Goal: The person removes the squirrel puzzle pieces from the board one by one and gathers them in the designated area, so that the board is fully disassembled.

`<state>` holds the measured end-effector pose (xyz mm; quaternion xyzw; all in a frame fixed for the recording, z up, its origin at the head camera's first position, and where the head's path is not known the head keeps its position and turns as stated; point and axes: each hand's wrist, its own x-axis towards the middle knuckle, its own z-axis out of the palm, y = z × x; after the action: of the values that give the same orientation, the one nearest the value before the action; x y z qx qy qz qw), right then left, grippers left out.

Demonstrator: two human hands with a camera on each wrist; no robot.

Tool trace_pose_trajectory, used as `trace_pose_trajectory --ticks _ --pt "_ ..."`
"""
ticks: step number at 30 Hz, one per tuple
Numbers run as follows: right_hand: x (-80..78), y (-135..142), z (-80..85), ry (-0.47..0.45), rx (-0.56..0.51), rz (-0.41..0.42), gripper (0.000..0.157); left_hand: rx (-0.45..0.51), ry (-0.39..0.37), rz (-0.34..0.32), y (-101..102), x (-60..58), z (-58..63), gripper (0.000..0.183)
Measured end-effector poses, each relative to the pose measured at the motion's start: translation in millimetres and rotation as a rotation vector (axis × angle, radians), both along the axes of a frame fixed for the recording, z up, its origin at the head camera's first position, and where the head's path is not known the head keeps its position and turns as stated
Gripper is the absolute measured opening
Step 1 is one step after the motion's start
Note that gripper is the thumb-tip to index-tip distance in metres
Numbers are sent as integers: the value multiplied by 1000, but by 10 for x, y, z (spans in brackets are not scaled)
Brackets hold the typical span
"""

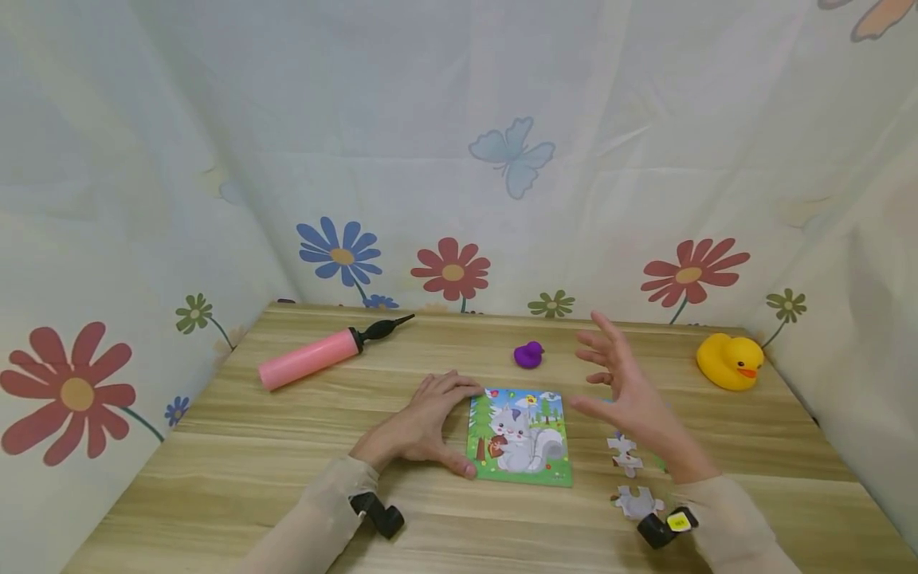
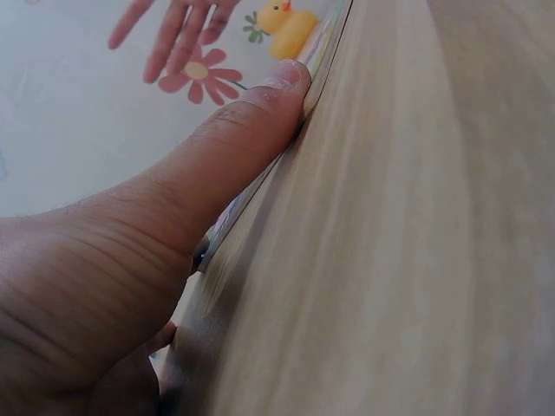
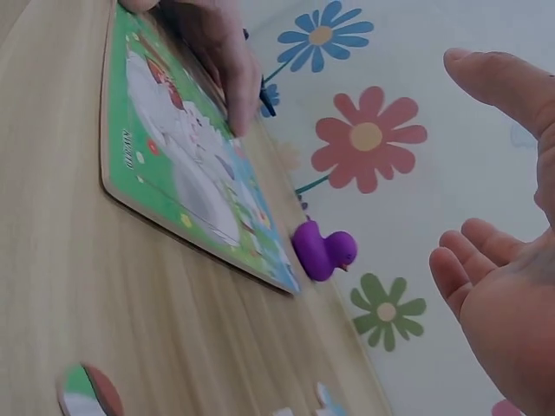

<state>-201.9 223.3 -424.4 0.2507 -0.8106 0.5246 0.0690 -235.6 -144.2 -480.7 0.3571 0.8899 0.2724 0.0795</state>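
Note:
A square puzzle board (image 1: 518, 437) with a grey squirrel picture lies flat on the table. My left hand (image 1: 423, 422) spans its left side and holds it, fingers at the top edge and thumb (image 2: 251, 117) against the lower left corner. To the right of the board, my right hand (image 1: 631, 395) is raised above the table, fingers apart and nothing held. Beneath that hand and wrist lie loose jigsaw pieces (image 1: 637, 502), partly hidden by the arm. The right wrist view shows one piece (image 3: 82, 390) near its lower edge.
A small purple duck (image 1: 528, 355) sits behind the board. At the back left lies a pink hand pump (image 1: 311, 359) with a black nozzle. A larger yellow duck (image 1: 727, 361) stands at the back right. A flower-printed curtain (image 1: 402, 191) surrounds the wooden table (image 1: 215, 462).

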Motion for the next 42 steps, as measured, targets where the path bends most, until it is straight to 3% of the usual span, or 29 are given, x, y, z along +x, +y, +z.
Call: trace_pose_trajectory --ticks 12,22,30,42 --pt "-96 -220 -265 -160 43 14 99 8 23 -14 -6 -6 -16 120" --pt "-114 -320 -452 -195 57 61 90 8 21 -10 -8 -15 -27 120" --pt "-100 -338 -504 -263 124 68 84 3 4 -5 -5 -8 -14 119" --pt "-101 -349 -550 -255 194 68 60 7 1 -5 -5 1 -3 120"
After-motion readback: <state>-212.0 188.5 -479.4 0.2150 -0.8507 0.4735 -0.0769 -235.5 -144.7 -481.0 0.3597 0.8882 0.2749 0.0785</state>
